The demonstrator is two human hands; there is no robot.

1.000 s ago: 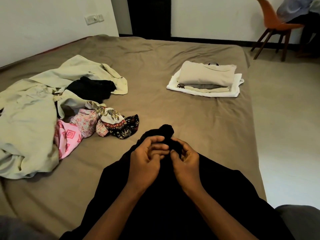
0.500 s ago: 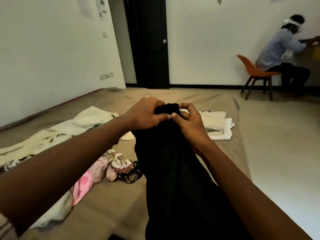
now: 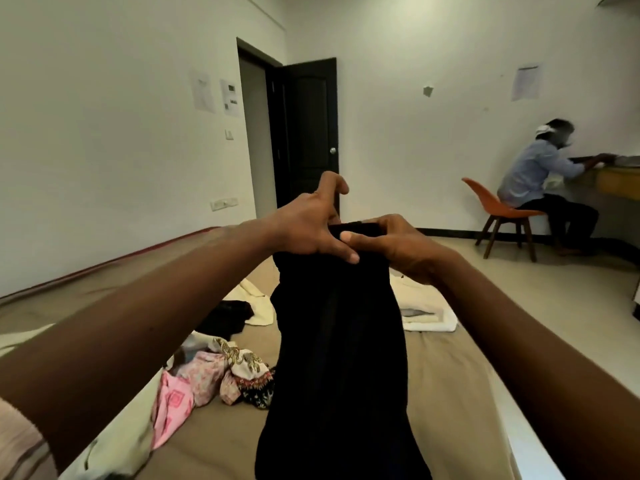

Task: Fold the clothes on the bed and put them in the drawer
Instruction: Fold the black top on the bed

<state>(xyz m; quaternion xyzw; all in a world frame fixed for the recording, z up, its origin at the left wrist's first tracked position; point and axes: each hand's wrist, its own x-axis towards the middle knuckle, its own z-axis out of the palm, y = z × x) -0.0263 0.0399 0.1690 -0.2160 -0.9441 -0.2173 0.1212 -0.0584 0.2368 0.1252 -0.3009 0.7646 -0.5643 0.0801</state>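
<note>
A long black garment (image 3: 341, 358) hangs in front of me above the bed (image 3: 450, 393). Both hands hold its top edge at chest height. My left hand (image 3: 308, 223) pinches the edge with thumb and lower fingers while its index finger sticks up free. My right hand (image 3: 394, 245) grips the hem beside it, thumb across the front. Unfolded clothes (image 3: 207, 372) in pink, floral and cream lie in a heap on the bed's left. A folded stack (image 3: 426, 313) on white cloth sits on the far right of the bed, partly hidden by the garment.
A black door (image 3: 308, 133) stands open at the back wall. A person sits on an orange chair (image 3: 498, 209) at a desk at the right. Bare floor (image 3: 554, 306) runs along the bed's right side. No drawer is in view.
The black garment went from lying on the bed to hanging raised in both hands. The view tilted up into the room. My left index finger has lifted off the cloth.
</note>
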